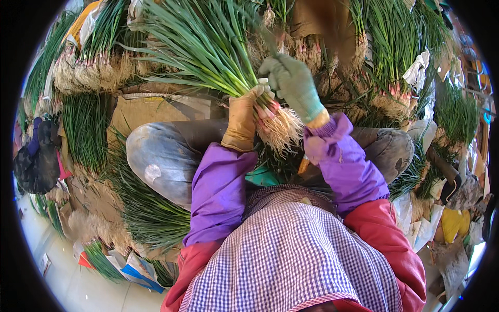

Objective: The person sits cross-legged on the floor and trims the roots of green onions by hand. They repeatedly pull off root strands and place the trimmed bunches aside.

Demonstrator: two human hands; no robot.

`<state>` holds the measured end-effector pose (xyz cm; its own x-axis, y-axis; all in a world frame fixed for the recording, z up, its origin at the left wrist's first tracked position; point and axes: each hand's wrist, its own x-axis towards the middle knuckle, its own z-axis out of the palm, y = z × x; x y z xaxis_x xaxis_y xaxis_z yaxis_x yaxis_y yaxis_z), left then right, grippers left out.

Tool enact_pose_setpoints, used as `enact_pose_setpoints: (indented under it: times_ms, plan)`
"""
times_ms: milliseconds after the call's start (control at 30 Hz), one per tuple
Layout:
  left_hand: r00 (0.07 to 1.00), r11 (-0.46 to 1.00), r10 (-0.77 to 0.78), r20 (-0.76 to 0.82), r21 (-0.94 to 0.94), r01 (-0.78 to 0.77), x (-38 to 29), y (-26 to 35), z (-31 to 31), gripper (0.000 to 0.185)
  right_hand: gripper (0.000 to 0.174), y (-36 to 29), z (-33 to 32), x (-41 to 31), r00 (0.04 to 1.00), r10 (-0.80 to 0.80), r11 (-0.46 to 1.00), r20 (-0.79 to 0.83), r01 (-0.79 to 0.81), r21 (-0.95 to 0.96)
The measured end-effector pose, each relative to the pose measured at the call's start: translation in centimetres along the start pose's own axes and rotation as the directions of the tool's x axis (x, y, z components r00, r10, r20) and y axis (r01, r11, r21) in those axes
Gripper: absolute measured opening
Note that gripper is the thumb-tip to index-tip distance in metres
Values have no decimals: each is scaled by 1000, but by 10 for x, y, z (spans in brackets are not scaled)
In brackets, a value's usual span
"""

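A bunch of rooted green plants, like garlic or scallion greens [222,64], slants across the upper middle, its leaves towards the upper left. My left hand [245,113], in a tan glove, is closed around the pale stems just above the pinkish bulbs. The bushy pale roots [282,132] hang to the right of that hand. My right hand [290,82], in a green-grey knitted glove, is beside the stems with fingers bent. It is blurred, with a dark green blurred streak above its fingers; whether it grips a leaf cannot be told.
Bundles of the same greens [84,128] lie on the left, with more at the upper right [393,54]. Flattened cardboard [144,113] lies beyond my bent left knee [156,163]. Another person in dark clothing [39,156] is at the far left. A blue-and-white bag [142,273] lies lower left.
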<state>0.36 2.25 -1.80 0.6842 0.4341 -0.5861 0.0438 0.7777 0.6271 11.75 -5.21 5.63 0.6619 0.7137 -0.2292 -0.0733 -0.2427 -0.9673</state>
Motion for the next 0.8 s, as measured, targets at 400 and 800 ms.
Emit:
enact_pose_setpoints:
  times_ms: [400,800]
  plan:
    - [1000,947,-19,-10,319,21,-13,10,6,22,27,13,0,20,912,-140,392,385,408,-825]
    - [995,998,-50,86,-30,53,-18,8,1,22,25,26,-32,39,997,77,674,-18,-65,-736]
